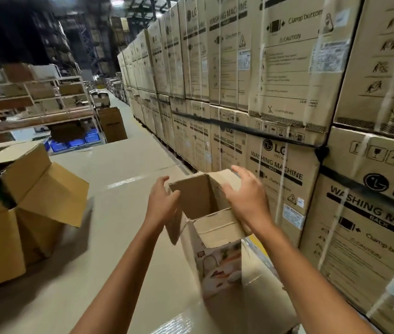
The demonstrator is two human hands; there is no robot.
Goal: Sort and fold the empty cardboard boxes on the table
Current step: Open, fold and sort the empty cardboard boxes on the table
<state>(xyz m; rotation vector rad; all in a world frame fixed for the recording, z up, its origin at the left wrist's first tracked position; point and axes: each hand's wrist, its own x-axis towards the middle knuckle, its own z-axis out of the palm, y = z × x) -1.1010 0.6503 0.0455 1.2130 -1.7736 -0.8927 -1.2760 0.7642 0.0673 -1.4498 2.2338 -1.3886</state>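
Observation:
A tall narrow cardboard box (215,256) with a printed picture on its front stands upright on the cardboard-covered table (119,237), its top flaps open and its inside empty. My left hand (161,201) is at the box's left flap with fingers loosely curved; whether it touches the flap I cannot tell. My right hand (246,196) hovers over the right flap, fingers spread and relaxed, holding nothing.
A large open carton (10,213) with raised flaps sits at the table's left. A wall of stacked washing-machine cartons (311,116) runs close along the right. Shelving (34,104) and blue crates (75,142) stand beyond the table's far edge.

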